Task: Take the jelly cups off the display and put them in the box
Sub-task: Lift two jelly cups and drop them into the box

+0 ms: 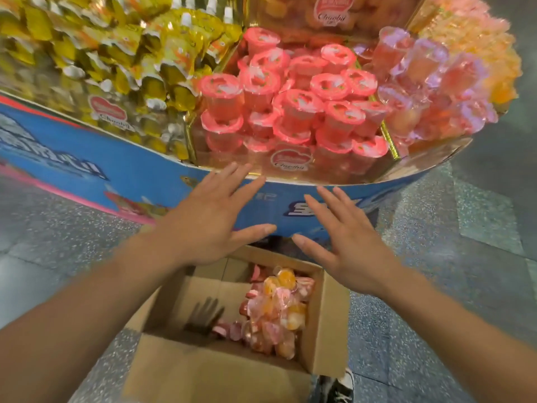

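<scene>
Head view. Nearest the camera, two bare forearms stretch forward from the bottom corners. The left hand (209, 216) and right hand (345, 242) both hold nothing: fingers straight and spread, palms down, thumbs nearly meeting.

Beneath them, on the speckled floor (465, 257), stands an open cardboard box (328, 315). Its right side is partly filled with wrapped jellies (279, 309) (pink and orange, in a loose heap).

Beyond the hands rises the display (145, 175), a blue-sided stand with gold-walled bins. The red-lidded jelly cups (293, 106) are piled in the middle bin, straight ahead of and above both hands, most of them upright with lids facing up. The left hand's fingertips lie just at that bin's front wall, so it seems the nearer; the right hangs a little lower.

Yellow pouches (139, 53) fill the bin to the left, and purple-tinted cups (430, 82) the one to the right.
</scene>
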Available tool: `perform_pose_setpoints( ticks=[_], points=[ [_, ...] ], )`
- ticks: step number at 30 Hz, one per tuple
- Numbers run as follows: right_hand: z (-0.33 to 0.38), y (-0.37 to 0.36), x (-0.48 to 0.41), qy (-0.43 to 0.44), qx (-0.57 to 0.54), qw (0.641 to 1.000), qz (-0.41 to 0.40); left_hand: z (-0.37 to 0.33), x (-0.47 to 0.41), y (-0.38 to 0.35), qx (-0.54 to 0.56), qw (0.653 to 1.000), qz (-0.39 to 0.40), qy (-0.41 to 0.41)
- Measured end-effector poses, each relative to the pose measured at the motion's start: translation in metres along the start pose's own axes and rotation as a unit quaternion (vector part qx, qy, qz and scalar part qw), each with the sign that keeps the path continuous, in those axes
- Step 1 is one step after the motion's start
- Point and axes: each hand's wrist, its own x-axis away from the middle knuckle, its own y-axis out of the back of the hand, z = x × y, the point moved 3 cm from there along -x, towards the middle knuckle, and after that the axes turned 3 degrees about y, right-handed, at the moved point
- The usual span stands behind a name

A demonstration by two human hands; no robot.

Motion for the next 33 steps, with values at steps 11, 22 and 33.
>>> perform_pose_setpoints(
  ticks=[11, 22, 33],
  points=[
    [-0.090, -0.182, -0.019, 0.015, -0.004, 1.000, -0.024, 0.040, -0.018, -0.200, 0.004, 1.000, -0.008, -0.005],
    [-0.155, -0.332, -0.056, 0.059, 0.005, 0.992, 0.116, 0.076, -0.061, -0.368, -0.012, 0.997, 0.073, 0.000],
    [-0.167, -0.414, -0.037, 0.121, 0.121, 0.951, 0.259, 0.082, -0.053, -0.410, -0.012, 0.992, 0.122, 0.019]
  ],
)
